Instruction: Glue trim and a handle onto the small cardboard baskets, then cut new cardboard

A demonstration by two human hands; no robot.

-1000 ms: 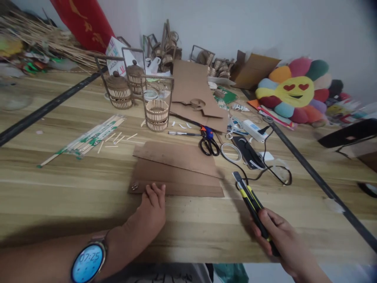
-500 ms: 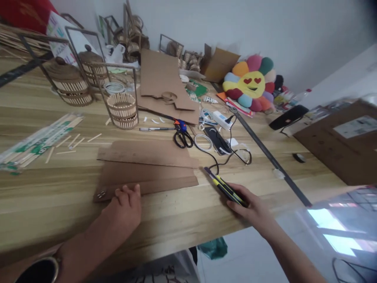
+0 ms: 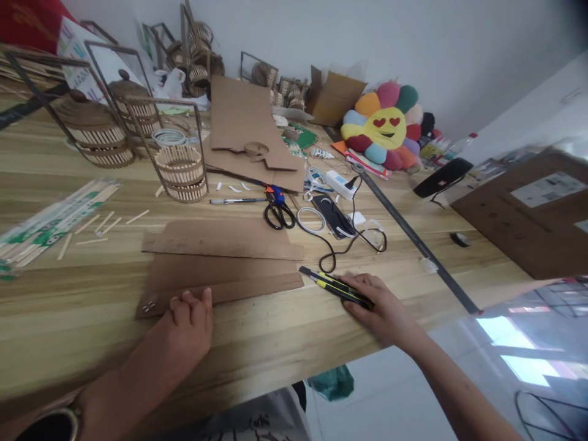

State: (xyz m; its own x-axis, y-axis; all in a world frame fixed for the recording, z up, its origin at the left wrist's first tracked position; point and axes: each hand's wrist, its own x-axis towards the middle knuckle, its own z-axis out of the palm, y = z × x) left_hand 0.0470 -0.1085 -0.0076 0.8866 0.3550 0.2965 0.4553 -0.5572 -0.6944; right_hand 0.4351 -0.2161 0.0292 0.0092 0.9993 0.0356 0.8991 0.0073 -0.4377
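Folded brown cardboard (image 3: 220, 260) lies on the wooden table in front of me. My left hand (image 3: 190, 321) rests on its near edge, fingertips curled together against the surface. To the right, my right hand (image 3: 374, 306) is wrapped round a black and yellow utility knife (image 3: 333, 286), whose tip points left, close to the cardboard's right end. The knife is low over the table; whether it touches the wood I cannot tell.
Scissors (image 3: 279, 214), a pen (image 3: 236, 201), a phone (image 3: 333, 216) and a black cable lie beyond the cardboard. Wooden lanterns (image 3: 98, 135) and bagged sticks (image 3: 59, 217) are at left. A metal ruler (image 3: 413, 236) and a large box (image 3: 528, 214) are at right.
My right hand has turned the knife flatter and moved it left and lower, nearer the cardboard's end. The view has shifted slightly; my left hand remains on the cardboard.
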